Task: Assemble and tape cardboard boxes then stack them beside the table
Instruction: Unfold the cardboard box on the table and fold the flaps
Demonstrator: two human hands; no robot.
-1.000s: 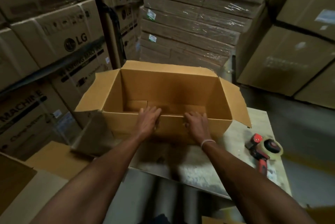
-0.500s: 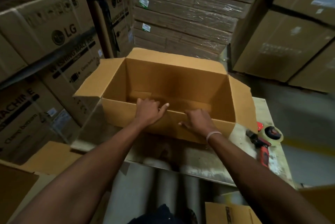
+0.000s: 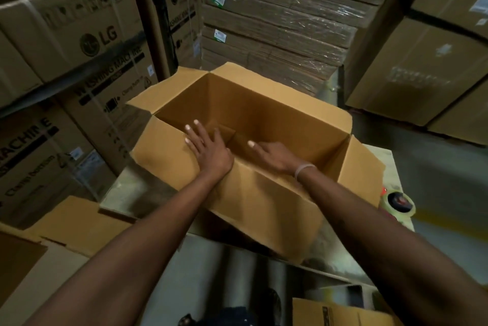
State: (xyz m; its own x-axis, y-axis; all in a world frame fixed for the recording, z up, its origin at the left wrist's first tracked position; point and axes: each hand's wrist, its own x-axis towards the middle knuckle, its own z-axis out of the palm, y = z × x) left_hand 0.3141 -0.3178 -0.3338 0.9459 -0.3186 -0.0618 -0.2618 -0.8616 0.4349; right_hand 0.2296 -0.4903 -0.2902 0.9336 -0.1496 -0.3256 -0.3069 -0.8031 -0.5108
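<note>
An open brown cardboard box (image 3: 264, 103) sits on the pale table (image 3: 393, 167), turned at an angle, its side flaps standing out left and right. My left hand (image 3: 208, 148) lies flat on the box's near flap with straight fingers. My right hand (image 3: 277, 155) reaches over the same near edge into the box, fingers extended along the cardboard. A tape dispenser (image 3: 398, 202) with a red handle lies on the table at the right, partly hidden behind the box's right flap.
Stacked LG appliance cartons (image 3: 79, 35) fill the left. Wrapped bundles of flat cardboard (image 3: 277, 21) stand behind the table, large boxes (image 3: 422, 69) at the right. Flat cardboard pieces (image 3: 76, 222) lie low on the left; another box (image 3: 340, 312) is at the bottom right.
The box has swung round and come closer to me. Both hands have slid from its near wall up onto the near flap, and the right one now reaches inside.
</note>
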